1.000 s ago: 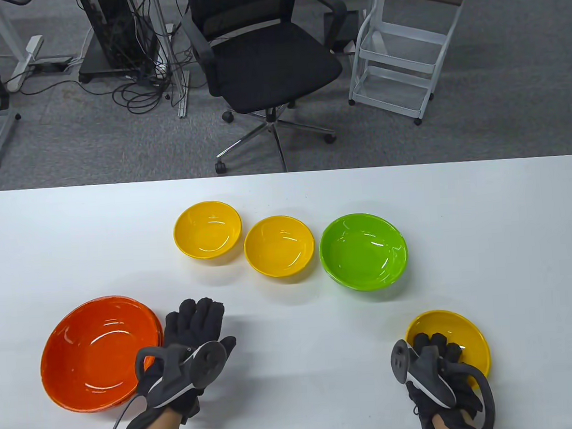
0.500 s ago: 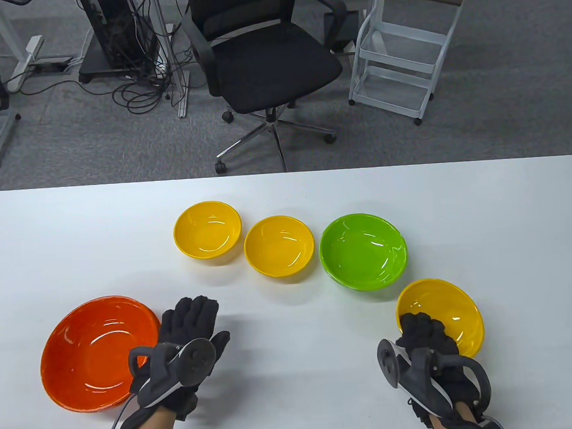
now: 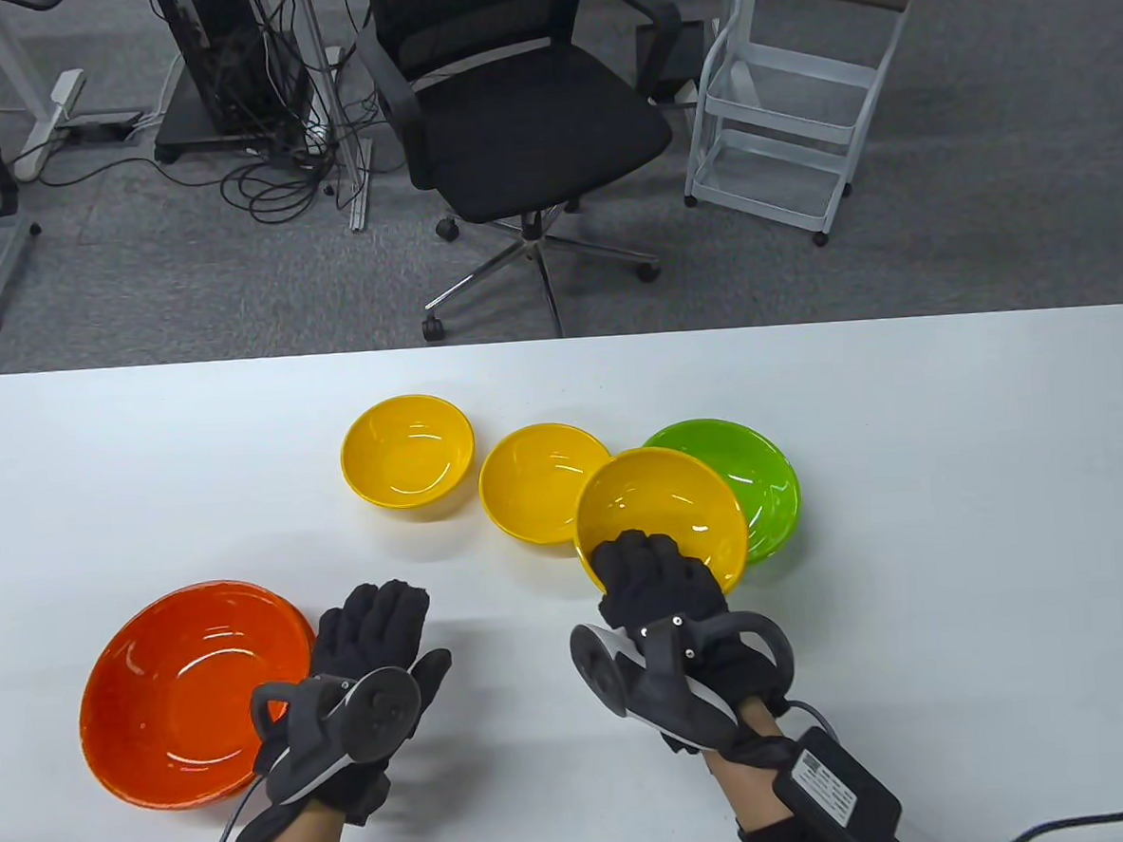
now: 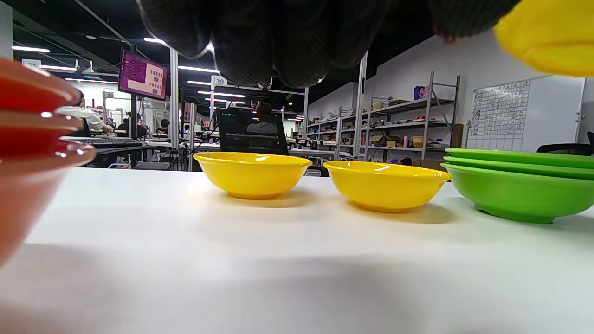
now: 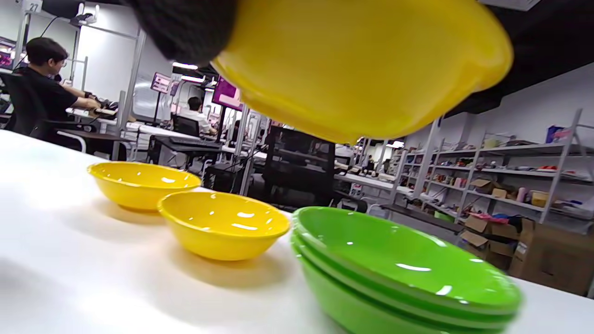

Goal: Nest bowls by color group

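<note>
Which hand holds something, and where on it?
The right hand grips a yellow bowl by its near rim; the left hand holds nothing.

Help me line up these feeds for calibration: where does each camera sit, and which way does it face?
Table view: overhead, facing down and forward at the white table; both gloved hands, left hand, right hand.
Left wrist view: low at the tabletop, facing the two resting glossy yellow bowls; fingertips up top.
Right wrist view: low, beneath the held yellow plastic bowl.
Both wrist views share the nested green bowls.
</note>
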Tool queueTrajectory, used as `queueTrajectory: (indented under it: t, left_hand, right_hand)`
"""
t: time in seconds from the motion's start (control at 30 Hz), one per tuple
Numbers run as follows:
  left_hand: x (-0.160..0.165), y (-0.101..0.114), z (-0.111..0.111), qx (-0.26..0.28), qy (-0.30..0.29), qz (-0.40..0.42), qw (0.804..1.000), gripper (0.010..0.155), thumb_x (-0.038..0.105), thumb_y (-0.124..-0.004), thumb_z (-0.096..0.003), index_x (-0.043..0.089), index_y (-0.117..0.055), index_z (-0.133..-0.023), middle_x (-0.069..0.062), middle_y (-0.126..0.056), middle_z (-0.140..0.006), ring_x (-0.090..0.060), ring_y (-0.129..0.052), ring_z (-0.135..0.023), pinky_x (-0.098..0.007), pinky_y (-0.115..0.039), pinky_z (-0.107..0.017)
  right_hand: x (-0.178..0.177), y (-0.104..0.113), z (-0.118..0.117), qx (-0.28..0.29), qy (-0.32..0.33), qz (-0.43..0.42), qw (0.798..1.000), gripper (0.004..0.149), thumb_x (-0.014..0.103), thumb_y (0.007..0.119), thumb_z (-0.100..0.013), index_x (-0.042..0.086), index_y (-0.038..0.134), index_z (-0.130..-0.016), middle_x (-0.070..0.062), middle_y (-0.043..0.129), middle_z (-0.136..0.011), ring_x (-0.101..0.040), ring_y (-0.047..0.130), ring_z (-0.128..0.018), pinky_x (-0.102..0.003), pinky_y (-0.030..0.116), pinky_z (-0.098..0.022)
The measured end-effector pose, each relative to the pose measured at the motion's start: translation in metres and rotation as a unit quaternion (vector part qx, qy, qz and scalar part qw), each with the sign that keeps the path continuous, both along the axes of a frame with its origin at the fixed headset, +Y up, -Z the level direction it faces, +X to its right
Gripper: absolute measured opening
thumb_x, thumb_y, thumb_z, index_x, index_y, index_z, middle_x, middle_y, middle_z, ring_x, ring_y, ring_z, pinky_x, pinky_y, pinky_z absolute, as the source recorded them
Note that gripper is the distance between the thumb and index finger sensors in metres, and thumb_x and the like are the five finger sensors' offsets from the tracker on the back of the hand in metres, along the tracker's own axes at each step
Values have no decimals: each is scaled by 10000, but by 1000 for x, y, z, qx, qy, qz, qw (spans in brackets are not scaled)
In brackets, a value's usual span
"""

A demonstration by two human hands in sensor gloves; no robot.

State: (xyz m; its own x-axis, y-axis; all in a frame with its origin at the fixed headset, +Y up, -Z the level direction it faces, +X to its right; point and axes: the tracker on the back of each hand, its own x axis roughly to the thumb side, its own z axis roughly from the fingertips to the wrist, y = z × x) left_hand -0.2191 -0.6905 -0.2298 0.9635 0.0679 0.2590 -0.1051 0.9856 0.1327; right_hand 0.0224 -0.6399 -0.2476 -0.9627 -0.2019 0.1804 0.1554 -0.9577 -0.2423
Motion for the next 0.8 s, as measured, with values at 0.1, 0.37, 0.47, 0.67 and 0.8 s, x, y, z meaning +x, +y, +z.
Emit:
queueTrajectory:
  t: [0.1,0.37,0.47,0.67,0.8]
  left_hand:
    - [-3,-1,-2,-6,5,6,1000,681,558,-618,-511,204,-579,-1091,-127,-709,-1135,-417,-736,-1058,-586,-624,-775]
    - [4,-8,-4,-21,1,4,1000,686,567,-614,-513,210,-575,-1097,-124,-701,-1144,-414,-734,-1064,-584,-622,-782]
    - [5,-9,-6,-18,1,-10,1000,685,573,-610,-516,219,-570,-1101,-115,-697,-1150,-410,-729,-1072,-581,-618,-790]
    - [11,-14,-7,-35,-5,-9,999,694,578,-607,-516,218,-559,-1107,-120,-688,-1156,-413,-715,-1079,-582,-605,-797]
    - [20,-12,-4,-24,-19,-27,999,694,584,-594,-516,222,-562,-1108,-115,-689,-1159,-415,-708,-1085,-587,-599,-799]
  right_hand:
    - [-17,-11,-23,-21,-3,12,1000,518,417,688,-536,293,599,-1032,32,691,-1104,-212,809,-1029,-426,764,-758]
    - [-56,-43,-93,-46,1,52,998,519,426,682,-526,304,600,-1024,47,706,-1094,-197,829,-1009,-423,765,-749]
    - [-66,-59,-111,-67,-9,46,997,514,427,679,-525,309,605,-1020,55,706,-1092,-196,828,-1009,-423,761,-753]
    - [-75,-82,-127,-95,-6,29,995,508,435,663,-526,306,619,-1015,50,720,-1084,-196,842,-997,-430,763,-747]
    - [-73,-92,-132,-119,-5,24,993,513,441,647,-521,305,618,-1015,55,735,-1076,-187,854,-989,-430,767,-745]
